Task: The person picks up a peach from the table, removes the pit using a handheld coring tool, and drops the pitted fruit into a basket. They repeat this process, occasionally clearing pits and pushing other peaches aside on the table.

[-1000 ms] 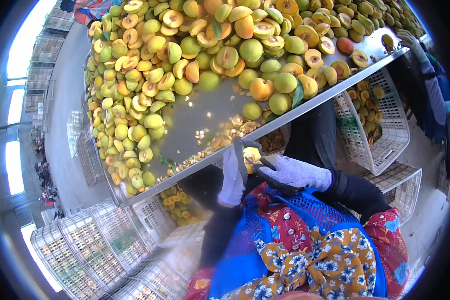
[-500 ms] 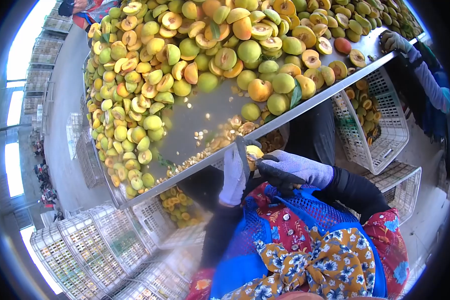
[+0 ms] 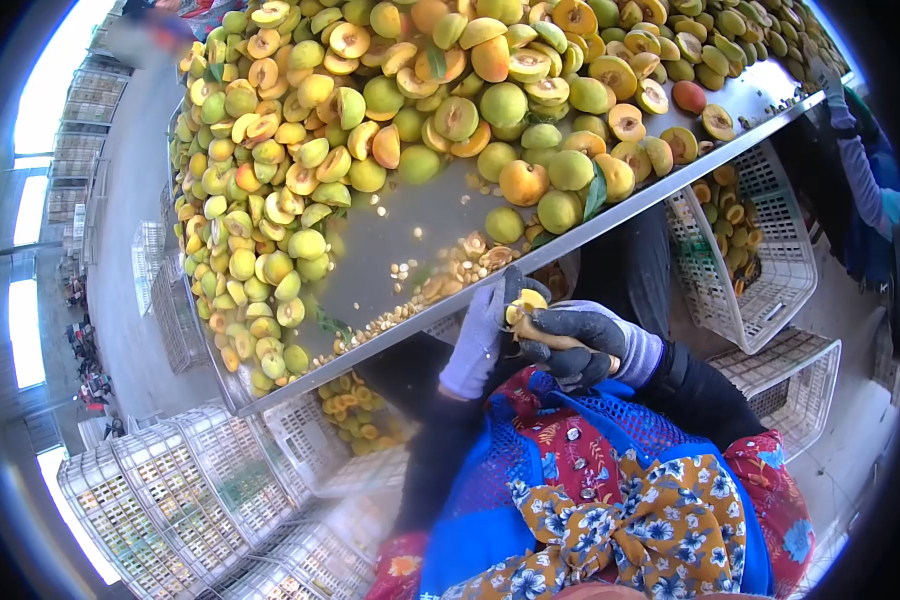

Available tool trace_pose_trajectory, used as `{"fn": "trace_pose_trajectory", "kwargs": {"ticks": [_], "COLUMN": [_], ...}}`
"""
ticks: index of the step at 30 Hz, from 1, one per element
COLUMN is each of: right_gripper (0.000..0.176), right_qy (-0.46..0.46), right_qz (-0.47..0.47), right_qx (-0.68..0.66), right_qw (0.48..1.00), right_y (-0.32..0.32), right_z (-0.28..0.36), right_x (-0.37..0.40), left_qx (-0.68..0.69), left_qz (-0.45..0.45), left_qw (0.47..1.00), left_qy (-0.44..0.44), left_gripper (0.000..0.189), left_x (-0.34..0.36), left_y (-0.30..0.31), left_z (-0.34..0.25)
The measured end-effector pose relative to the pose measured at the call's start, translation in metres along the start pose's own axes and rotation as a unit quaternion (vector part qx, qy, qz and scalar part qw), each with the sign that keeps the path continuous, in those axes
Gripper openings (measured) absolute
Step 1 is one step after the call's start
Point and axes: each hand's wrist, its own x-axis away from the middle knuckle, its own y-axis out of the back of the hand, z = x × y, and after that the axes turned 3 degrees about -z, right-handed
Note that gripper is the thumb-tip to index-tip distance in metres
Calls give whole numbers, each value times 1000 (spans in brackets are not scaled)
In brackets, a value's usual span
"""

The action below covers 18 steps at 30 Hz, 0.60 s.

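Both my hands are gloved, close together just below the table's metal edge. My left hand [image 3: 482, 335] is closed around a cut yellow apricot [image 3: 530, 298], held at its fingertips. Beside it, my right hand [image 3: 582, 343] grips a slim tool with a tan handle [image 3: 562, 341], its tip against the fruit; the working end is hidden. Above my hands, the metal table [image 3: 370, 265] bears a heap of whole and halved yellow-green apricots [image 3: 400, 100]. Pale pits [image 3: 465, 262] lie scattered along the near edge.
White plastic crates with cut fruit stand below the table, one crate [image 3: 745, 250] at right and another crate [image 3: 310, 430] at left. More crates [image 3: 180, 490] are at lower left. A co-worker's gloved arm [image 3: 860, 160] is at the far right, another person [image 3: 195, 12] at top left.
My right hand has turned and the tan handle now shows between its fingers, pressed nearer the fruit. At right, the co-worker's hand has moved up and away along the table edge.
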Motion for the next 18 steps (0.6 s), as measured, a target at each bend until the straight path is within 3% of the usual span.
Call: {"fn": "trace_pose_trajectory", "kwargs": {"ticks": [1,2,3,4,6,7,8,10,13,15,16,18], "right_gripper": [34,34,34,37,39,40,39,37,33,33,26,23], "right_qy": [5,12,19,20,63,85,56,103,137,166,134,170], "right_qz": [-16,-33,-51,-53,-112,-140,-194,-203,-262,-260,-301,-289], "right_qx": [21,44,69,74,193,252,288,348,373,368,394,510], "right_qw": [1000,998,996,996,973,954,936,910,879,877,858,792], "right_y": [-2,-2,0,9,21,23,23,29,34,33,28,33], "right_z": [0,1,4,3,-1,0,6,10,16,21,27,24], "right_x": [2,5,9,11,16,19,19,24,27,27,28,31], "left_qx": [-82,-266,-434,-480,-437,-383,-504,-622,-746,-710,-685,-689], "left_qz": [-35,-72,-107,-156,-226,-311,-348,-337,-385,-348,-331,-264], "left_qw": [994,947,855,830,864,869,788,680,510,600,644,670], "left_qy": [-59,-163,-262,-239,-105,38,65,192,188,123,81,-82], "left_gripper": [47,48,49,43,38,43,34,43,46,46,46,47], "left_x": [6,12,19,29,53,69,88,123,143,107,75,12], "left_y": [-2,4,10,18,50,54,68,92,107,92,76,39], "left_z": [2,9,12,8,13,-10,-9,-22,-21,-43,-59,-70]}}
